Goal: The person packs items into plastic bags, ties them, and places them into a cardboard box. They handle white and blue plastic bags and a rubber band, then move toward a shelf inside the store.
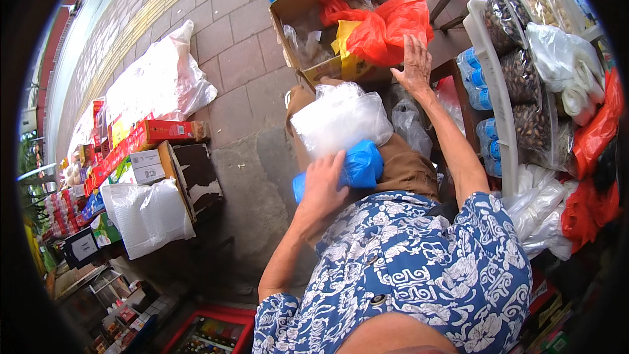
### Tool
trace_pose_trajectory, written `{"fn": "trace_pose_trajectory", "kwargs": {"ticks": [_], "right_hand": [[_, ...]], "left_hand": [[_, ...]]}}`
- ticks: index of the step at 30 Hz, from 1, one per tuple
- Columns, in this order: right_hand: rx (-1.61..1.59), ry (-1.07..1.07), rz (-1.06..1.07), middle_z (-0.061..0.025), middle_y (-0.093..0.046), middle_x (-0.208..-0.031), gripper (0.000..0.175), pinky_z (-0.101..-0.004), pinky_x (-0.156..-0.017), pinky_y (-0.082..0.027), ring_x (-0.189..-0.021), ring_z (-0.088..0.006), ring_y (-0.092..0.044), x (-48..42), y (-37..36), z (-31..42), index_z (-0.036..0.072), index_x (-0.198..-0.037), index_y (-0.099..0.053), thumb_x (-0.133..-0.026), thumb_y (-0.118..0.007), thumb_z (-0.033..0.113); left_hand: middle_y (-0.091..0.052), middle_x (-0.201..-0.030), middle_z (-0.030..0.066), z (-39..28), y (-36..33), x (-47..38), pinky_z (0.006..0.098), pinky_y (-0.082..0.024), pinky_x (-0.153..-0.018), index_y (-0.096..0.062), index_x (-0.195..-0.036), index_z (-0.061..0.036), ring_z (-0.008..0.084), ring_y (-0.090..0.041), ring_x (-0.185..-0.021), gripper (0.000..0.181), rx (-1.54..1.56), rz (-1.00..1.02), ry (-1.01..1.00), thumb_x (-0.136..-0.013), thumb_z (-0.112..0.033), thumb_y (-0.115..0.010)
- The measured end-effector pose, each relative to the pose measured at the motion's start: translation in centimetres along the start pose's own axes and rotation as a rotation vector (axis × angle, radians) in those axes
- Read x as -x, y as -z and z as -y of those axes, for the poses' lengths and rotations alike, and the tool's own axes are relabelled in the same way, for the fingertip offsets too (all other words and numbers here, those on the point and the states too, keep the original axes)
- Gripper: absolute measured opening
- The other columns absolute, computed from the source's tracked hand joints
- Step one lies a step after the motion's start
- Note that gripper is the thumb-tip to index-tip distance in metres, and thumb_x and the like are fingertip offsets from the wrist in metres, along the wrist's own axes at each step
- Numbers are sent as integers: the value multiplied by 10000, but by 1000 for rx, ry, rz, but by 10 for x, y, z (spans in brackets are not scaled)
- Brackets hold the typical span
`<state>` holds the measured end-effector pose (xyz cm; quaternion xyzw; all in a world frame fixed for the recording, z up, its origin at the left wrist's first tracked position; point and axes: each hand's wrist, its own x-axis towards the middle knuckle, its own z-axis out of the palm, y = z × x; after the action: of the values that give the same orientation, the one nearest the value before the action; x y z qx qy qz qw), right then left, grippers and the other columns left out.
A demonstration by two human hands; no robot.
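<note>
My left hand lies over a bundled blue plastic bag on my lap, its fingers curled around it. Just beyond it, a stack of clear plastic bags rests across my brown trousers. Fingers spread, my right hand reaches to the near right side of a cardboard box. Its fingertips meet a crumpled red plastic bag, and nothing is seen gripped in it. The red bag hangs over the box's rim beside a yellow piece of packaging. More clear plastic lies inside the box.
At right, a white plastic crate holds bagged dark nuts. Shrink-wrapped water bottles stand beneath it. On the left is a goods display with red cartons and bubble wrap. Paving runs between.
</note>
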<state>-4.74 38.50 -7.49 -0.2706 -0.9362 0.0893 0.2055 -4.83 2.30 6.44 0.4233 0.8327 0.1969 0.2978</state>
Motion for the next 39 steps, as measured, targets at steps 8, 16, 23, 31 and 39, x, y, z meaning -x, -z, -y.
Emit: {"fn": "trace_pose_trajectory", "kwargs": {"ticks": [8, 16, 23, 31, 39], "right_hand": [[219, 97, 105, -139, -356, -1548, 1148, -650, -1111, -294, -1451, -385, -303, -17, -42, 2, 71, -1542, -281, -604, -893, 328], [-39, 153, -116, -100, -676, -1121, 371, -537, -1025, -390, -1196, -311, -565, -30, -54, -36, 82, -1117, -657, -748, -627, 71], [-246, 101, -91, -119, -692, -1114, 384, -481, -954, -446, -1118, -313, -605, -41, -47, -45, 87, -1131, -657, -752, -599, 102], [39, -18, 73, -133, -503, -1428, 782, -575, -1076, -365, -1361, -356, -426, -36, -29, -8, 45, -1413, -471, -694, -759, 152], [-211, 107, 218, -175, -656, -1203, 458, -495, -1002, -461, -1193, -354, -581, -86, -50, -68, 39, -1195, -637, -747, -543, 19]], "left_hand": [[-583, -1344, 201, 5, 22, 13, 429, -453, -1052, -516, -1381, -26, 349, -566, -1240, 645, 279, -82, 59, -819, -218, -768], [-624, -1295, 209, 21, 29, -6, 403, -464, -1037, -573, -1311, 10, 337, -596, -1216, 524, 298, -173, 103, -854, -184, -738], [-675, -1202, 170, 15, 34, -12, 403, -482, -1011, -591, -1276, 2, 283, -633, -1142, 477, 335, -200, 84, -871, -213, -723], [-649, -1226, 209, 15, 38, -25, 406, -471, -1012, -607, -1232, 36, 336, -612, -1177, 454, 211, -428, 56, -842, -149, -748], [-669, -1199, 160, 17, 37, -56, 391, -487, -1001, -641, -1191, 11, 295, -633, -1132, 392, 275, -397, -16, -852, -157, -745]]}}
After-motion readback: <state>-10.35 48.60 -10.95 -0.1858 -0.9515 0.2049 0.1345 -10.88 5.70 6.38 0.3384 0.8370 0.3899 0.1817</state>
